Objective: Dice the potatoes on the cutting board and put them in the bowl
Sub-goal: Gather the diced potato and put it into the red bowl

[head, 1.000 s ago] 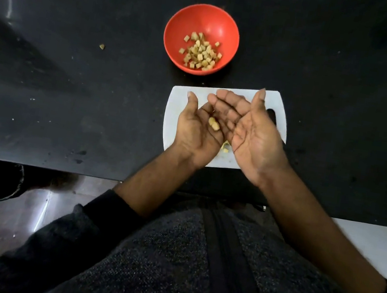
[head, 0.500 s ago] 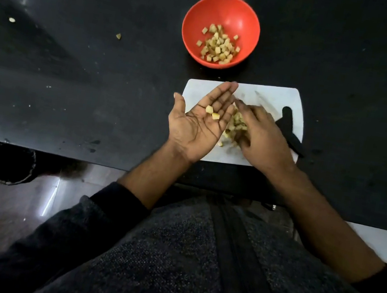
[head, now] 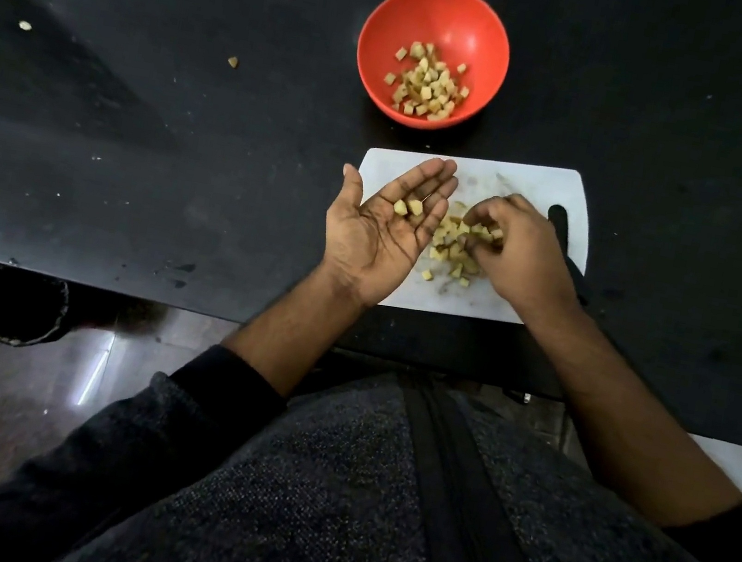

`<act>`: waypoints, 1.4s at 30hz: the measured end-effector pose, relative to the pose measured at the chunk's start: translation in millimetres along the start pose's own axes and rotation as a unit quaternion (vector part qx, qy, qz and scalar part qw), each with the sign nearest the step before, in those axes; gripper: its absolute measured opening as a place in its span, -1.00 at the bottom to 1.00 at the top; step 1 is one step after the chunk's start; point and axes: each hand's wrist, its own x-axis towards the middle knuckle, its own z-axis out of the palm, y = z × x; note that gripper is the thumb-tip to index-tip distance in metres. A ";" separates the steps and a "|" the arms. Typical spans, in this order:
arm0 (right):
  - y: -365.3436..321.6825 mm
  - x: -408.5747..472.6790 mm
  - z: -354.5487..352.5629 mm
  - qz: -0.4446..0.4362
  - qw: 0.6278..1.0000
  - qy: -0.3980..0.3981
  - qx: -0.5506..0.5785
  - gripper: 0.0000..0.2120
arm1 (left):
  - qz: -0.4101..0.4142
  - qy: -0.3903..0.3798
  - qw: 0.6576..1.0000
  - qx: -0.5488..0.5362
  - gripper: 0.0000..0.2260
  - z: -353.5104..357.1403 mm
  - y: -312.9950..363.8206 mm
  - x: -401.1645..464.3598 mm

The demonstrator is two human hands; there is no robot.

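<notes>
Your left hand is flat and palm up, w/ its grip open. Two potato bits sit on its fingers. It hovers over the left side of the board.

Your right hand is palm down over the middle of the board. Its fingers are curled in and pinch a few cubes, so that grip is closed on cubes. You can't see how many it has.

A pile of diced potato lies on the board, between both hands & partly under the right one. A couple of loose bits sit at the near edge of the pile.

The board is white and lies on the black bench, close to the near edge. A black knife handle pokes out past your right hand, on the right side of the board. The blade is hidden.

The bowl is red. It sits on the bench just past the board's far edge, a bit to the left. It has lots of potato cubes in the bottom.

Two small scraps lie on the bench far to the left, well apart from the bowl.
</notes>
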 end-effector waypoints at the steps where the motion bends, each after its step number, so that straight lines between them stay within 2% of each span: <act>1: 0.4 0.2 -2.0 0.000 1.000 0.006 0.006 -0.82 | 0.002 0.012 1.000 0.008 -0.20 1.1 -0.2 0.0; 5: 1.6 -0.1 -6.8 0.020 0.998 0.016 0.050 -0.84 | 0.005 0.056 0.997 0.050 -0.22 5.1 -1.4 0.2; 8: -3.1 -4.0 -12.2 0.065 0.988 0.023 0.140 -0.85 | 0.007 0.081 0.994 0.076 -0.25 7.2 -2.2 2.5; 12: -19.6 -10.9 -21.4 0.095 0.930 0.030 0.353 -0.82 | -0.009 0.092 0.993 0.078 -0.28 12.2 -10.4 7.2; 14: -30.1 -12.9 -21.5 0.081 0.912 0.008 0.401 -0.81 | -0.026 0.077 0.993 0.082 -0.30 17.1 -15.6 7.1; 17: -41.6 -13.8 -20.0 0.058 0.923 -0.006 0.381 -0.83 | -0.039 0.050 0.996 0.067 -0.38 26.6 -17.8 7.0; 23: -47.3 -13.3 -25.7 0.083 0.903 0.006 0.421 -0.76 | -0.040 0.023 0.999 0.017 -0.48 25.2 -14.1 6.2; 27: -49.0 -12.6 -29.8 0.068 0.898 0.022 0.434 -0.74 | -0.040 0.012 0.999 -0.002 -0.46 24.0 -13.9 5.3; 30: -51.6 -11.3 -30.5 0.039 0.919 0.043 0.389 -0.71 | -0.042 -0.011 0.999 -0.013 -0.44 22.6 -13.6 5.2; 34: -56.5 -9.0 -29.0 0.013 0.946 0.069 0.317 -0.82 | -0.054 -0.005 0.999 -0.006 -0.41 21.7 -14.4 5.0; 36: -57.5 -6.7 -28.8 0.016 0.942 0.070 0.329 -0.90 | -0.052 0.004 0.999 -0.013 -0.41 21.3 -14.2 5.9; 42: -55.4 -2.7 -32.2 0.051 0.921 0.060 0.381 -0.84 | -0.051 -0.019 0.998 -0.033 -0.40 23.8 -14.1 3.7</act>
